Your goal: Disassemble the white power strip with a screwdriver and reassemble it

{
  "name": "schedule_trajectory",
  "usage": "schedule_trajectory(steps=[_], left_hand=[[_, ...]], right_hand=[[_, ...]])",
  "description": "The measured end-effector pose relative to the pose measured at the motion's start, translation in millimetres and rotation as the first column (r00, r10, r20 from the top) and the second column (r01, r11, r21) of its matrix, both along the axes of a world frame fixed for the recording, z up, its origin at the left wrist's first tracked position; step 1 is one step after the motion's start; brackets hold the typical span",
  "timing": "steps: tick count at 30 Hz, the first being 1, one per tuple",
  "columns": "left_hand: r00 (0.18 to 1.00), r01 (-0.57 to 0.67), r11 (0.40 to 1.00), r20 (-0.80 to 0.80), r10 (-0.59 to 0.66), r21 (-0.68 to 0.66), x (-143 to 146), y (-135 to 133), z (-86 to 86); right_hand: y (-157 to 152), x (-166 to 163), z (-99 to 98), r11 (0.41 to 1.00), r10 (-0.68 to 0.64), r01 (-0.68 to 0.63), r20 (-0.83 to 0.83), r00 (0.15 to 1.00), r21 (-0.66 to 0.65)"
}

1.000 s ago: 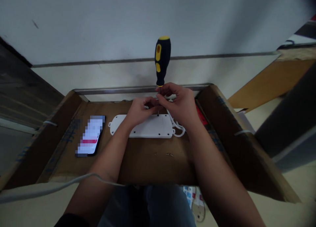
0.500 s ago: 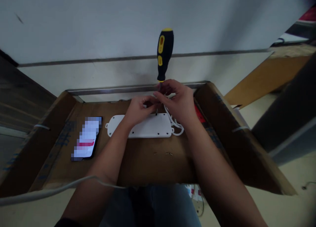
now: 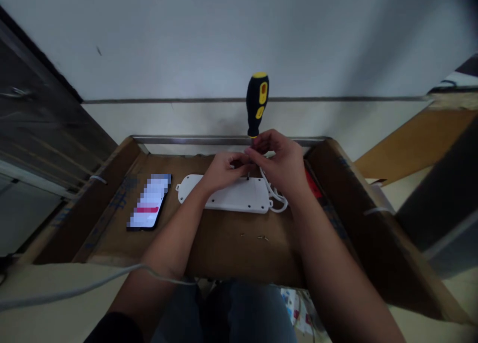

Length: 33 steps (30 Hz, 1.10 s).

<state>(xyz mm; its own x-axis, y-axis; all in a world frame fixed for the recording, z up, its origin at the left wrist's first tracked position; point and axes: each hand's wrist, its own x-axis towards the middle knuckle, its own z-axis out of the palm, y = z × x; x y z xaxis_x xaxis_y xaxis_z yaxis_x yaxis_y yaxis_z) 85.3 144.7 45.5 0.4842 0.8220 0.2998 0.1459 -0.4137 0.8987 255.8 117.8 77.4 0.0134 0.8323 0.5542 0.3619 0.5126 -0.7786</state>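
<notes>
A screwdriver (image 3: 257,104) with a black and yellow handle stands nearly upright, its tip at a hole along the far edge of a white power strip (image 3: 239,196). My right hand (image 3: 282,156) pinches the shaft just below the handle. Lower down, the fingers of my left hand (image 3: 227,171) close around the shaft near the tip. The power strip lies with its screw-holed side up, partly covered by my left wrist. A white cord (image 3: 278,208) loops at its right end. Several small screws (image 3: 263,238) lie on the cardboard in front of it.
The work lies in a shallow cardboard box (image 3: 246,258) with raised sides. A phone (image 3: 151,201) with a lit screen is at the left. Something red (image 3: 312,183) sits by the right wall. A white cable (image 3: 74,293) crosses at the lower left.
The whole view has shifted, so the box and hands appear further right. The screwdriver handle has turned, its yellow patches now facing right. Both hands keep their hold on the shaft.
</notes>
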Motion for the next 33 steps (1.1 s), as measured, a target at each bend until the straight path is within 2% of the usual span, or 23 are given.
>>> schedule_trajectory(steps=[5, 11, 15, 18, 33], left_hand=[[0.999, 0.051, 0.998, 0.004, -0.051, 0.027, -3.3, 0.9, 1.9], [0.999, -0.023, 1.000, 0.030, 0.023, -0.002, 0.3, 0.9, -2.3], [0.997, -0.074, 0.996, 0.023, 0.073, 0.040, 2.6, 0.3, -3.9], [0.996, -0.092, 0.994, 0.025, 0.091, 0.061, 3.3, 0.8, -4.9], [0.997, -0.062, 0.997, 0.046, 0.059, 0.055, 4.5, -0.5, -1.6]], right_hand=[[-1.1, 0.7, -1.2, 0.999, 0.038, -0.038, 0.016, 0.999, -0.008], [-5.3, 2.9, 2.9, 1.000, 0.013, -0.012, 0.056, 0.998, -0.004], [-4.8, 3.3, 3.6, 0.998, -0.059, 0.056, 0.069, 0.996, 0.033], [-4.1, 3.2, 4.0, 0.996, -0.088, 0.087, 0.059, 0.994, 0.014], [-8.5, 1.0, 5.8, 0.995, -0.089, 0.083, 0.114, 0.990, 0.055]])
